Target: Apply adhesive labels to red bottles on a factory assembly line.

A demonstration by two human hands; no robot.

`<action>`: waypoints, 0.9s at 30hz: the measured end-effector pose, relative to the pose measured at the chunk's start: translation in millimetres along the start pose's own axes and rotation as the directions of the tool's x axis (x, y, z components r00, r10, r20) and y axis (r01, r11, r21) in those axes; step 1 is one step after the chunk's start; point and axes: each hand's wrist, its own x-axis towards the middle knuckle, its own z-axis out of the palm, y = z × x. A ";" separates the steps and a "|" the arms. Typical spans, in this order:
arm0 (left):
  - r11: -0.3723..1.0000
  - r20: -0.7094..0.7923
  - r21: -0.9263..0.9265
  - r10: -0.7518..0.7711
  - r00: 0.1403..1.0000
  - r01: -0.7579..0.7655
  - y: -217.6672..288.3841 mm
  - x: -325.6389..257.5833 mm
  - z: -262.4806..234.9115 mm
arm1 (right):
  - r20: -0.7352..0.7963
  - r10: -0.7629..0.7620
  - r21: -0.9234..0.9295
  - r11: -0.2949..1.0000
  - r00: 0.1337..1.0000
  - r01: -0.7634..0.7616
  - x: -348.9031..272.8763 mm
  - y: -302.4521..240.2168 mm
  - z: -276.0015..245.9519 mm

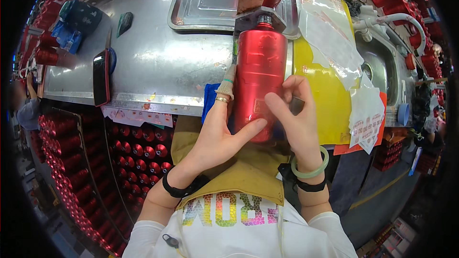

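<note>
A shiny red metal cylinder (260,67) lies lengthwise in the middle of the view, its black neck pointing away from me under a rusty metal fixture (260,16). My left hand (220,134) cups its near left side, thumb across the lower end, a gold ring and a cloth finger guard on the fingers. My right hand (294,114) presses a small label against the cylinder's lower right side and pinches a small dark object between the fingers. A green bangle (311,167) circles my right wrist.
A steel worktop (158,62) carries a phone (101,76), a steel tray (205,0) and a blue cloth. Yellow sheet (325,100), clear bags and label sheets (366,119) lie right, beside a sink (382,67). Crates of red cylinders (138,153) stand lower left. Another person sits far left.
</note>
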 end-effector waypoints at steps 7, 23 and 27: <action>0.995 -0.011 -0.072 -0.071 0.997 0.070 7.6 1.0 4.1 | 0.000 0.160 0.124 0.980 0.987 -0.158 4.6 -5.9 -5.7; 0.996 -0.085 -0.079 -0.040 0.996 0.033 0.3 2.5 6.4 | 0.008 0.101 0.155 0.983 0.995 -0.101 1.3 -3.5 -3.3; 0.991 -0.103 -0.104 -0.092 0.990 0.081 4.9 3.7 8.4 | 0.035 0.151 0.202 0.967 0.988 -0.155 1.7 -3.3 -6.2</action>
